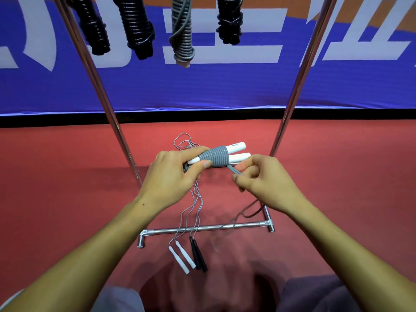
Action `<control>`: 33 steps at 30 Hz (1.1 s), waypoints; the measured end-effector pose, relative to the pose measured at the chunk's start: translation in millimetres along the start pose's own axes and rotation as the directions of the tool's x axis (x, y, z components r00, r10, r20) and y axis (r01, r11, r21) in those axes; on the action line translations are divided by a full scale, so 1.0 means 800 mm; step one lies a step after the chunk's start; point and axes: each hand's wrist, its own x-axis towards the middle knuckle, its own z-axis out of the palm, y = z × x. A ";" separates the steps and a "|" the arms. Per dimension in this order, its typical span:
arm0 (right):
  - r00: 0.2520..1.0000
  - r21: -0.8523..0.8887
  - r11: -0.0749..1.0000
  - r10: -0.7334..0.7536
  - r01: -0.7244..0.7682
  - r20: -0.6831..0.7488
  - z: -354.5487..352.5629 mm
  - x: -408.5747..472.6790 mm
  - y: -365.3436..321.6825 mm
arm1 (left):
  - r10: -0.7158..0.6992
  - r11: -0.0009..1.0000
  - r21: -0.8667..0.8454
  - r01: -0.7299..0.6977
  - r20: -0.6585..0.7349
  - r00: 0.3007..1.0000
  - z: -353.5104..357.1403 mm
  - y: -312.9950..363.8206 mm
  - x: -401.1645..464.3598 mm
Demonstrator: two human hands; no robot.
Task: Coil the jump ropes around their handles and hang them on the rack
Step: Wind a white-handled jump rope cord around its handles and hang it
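My left hand (pixel 177 171) grips a pair of white handles (pixel 237 152) with grey rope coiled (pixel 215 157) tightly around their middle. My right hand (pixel 258 176) pinches the free grey rope strand (pixel 233 171) just below the coil. The loose tail trails blurred toward the lower right. On the floor lie two more ropes: one with white handles (pixel 182 257) and one with black handles (pixel 198 255), their cords running up under my hands. Several coiled ropes hang from the rack at the top, black ones (pixel 137 25) and a grey one (pixel 182 30).
The chrome rack has two slanted poles (pixel 101 95) and a base bar (pixel 207 228) on the red floor. A blue banner (pixel 202 86) with white lettering covers the wall behind. My knees show at the bottom edge.
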 end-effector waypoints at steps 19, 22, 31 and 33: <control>0.885 -0.490 0.775 -0.466 0.400 -0.013 0.002 -0.001 0.019 | -0.075 0.990 -0.087 0.114 0.370 0.926 -0.015 -0.012 0.005; 0.901 -0.393 0.825 -0.432 0.407 0.027 -0.002 -0.001 0.016 | -0.087 0.986 -0.089 0.144 0.467 0.880 -0.018 -0.017 0.005; 0.910 -0.362 0.842 -0.413 0.399 0.040 -0.012 0.005 0.016 | -0.072 0.948 -0.215 0.234 0.571 0.818 -0.050 -0.013 0.005; 0.920 -0.344 0.857 -0.387 0.383 0.059 -0.010 0.005 0.016 | -0.062 0.947 -0.218 0.236 0.597 0.800 -0.052 -0.012 0.005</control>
